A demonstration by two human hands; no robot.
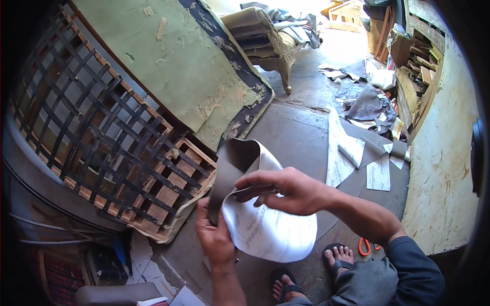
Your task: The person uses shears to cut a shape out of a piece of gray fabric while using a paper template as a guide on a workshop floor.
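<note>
A piece of leatherette (275, 234), grey-brown on one face and white with printed marks on the other, is bent into a loose roll in front of me. My left hand (217, 234) grips its left side, with the thumb against the white face and the fingers on the brown one. Over the top edge of the white part curls my right hand (291, 191), its fingers bent around the edge and partly hidden in the fold. Below the roll, my sandalled feet stand on the floor.
Orange-handled scissors (364, 247) lie beside my right foot. Leatherette offcuts (377, 171) and scraps cover the floor at right, near a wooden board (444, 168). A webbed wooden frame (117, 148) and a green foam-covered panel (168, 56) lean at left. Behind stands a carved armchair (260, 38).
</note>
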